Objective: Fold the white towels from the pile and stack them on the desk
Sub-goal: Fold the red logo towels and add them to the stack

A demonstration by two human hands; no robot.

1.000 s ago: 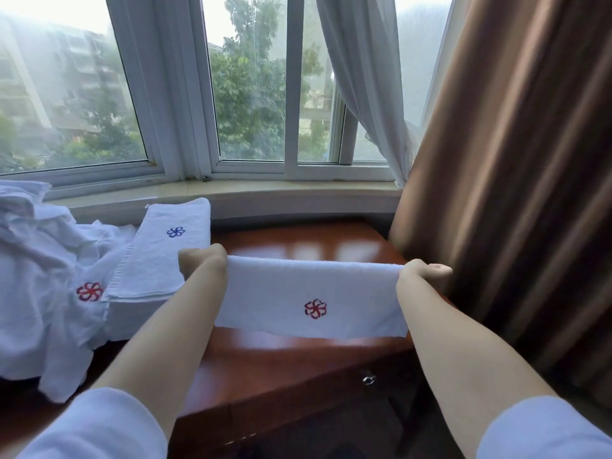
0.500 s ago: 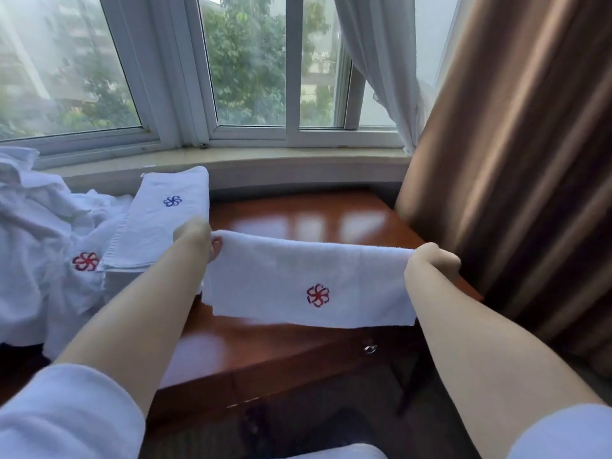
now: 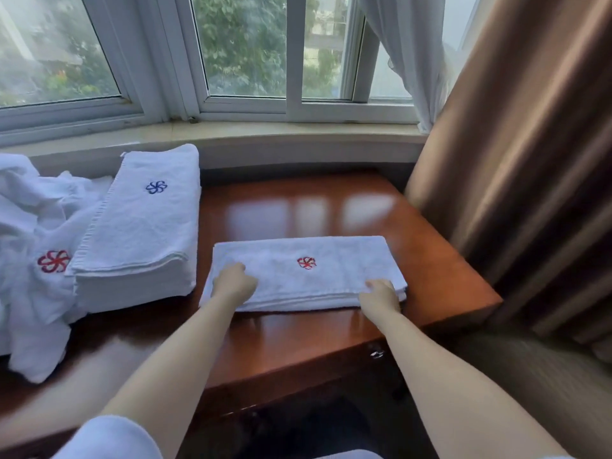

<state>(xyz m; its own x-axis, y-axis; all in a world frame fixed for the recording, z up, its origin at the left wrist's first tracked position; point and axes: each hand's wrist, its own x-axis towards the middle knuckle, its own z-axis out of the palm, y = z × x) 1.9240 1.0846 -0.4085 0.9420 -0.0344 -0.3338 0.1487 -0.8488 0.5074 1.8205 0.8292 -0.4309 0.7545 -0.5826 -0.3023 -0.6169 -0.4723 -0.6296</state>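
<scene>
A folded white towel with a red flower emblem [image 3: 308,271] lies flat on the glossy brown desk [image 3: 298,339]. My left hand [image 3: 233,283] grips its near left edge with curled fingers. My right hand [image 3: 381,294] pinches its near right corner. To the left stands a stack of folded white towels [image 3: 139,233] with a blue emblem on top. Further left spreads the loose pile of unfolded white towels [image 3: 33,260], one showing a red emblem.
A stone windowsill [image 3: 265,134] and window run behind the desk. A brown curtain [image 3: 530,160] hangs close along the desk's right edge, with a sheer white curtain [image 3: 414,54] beside it. A drawer keyhole [image 3: 376,353] sits on the desk front.
The towel held stretched in the air between both hands has come down and now lies flat on the desk. The view has tilted downward and closer.
</scene>
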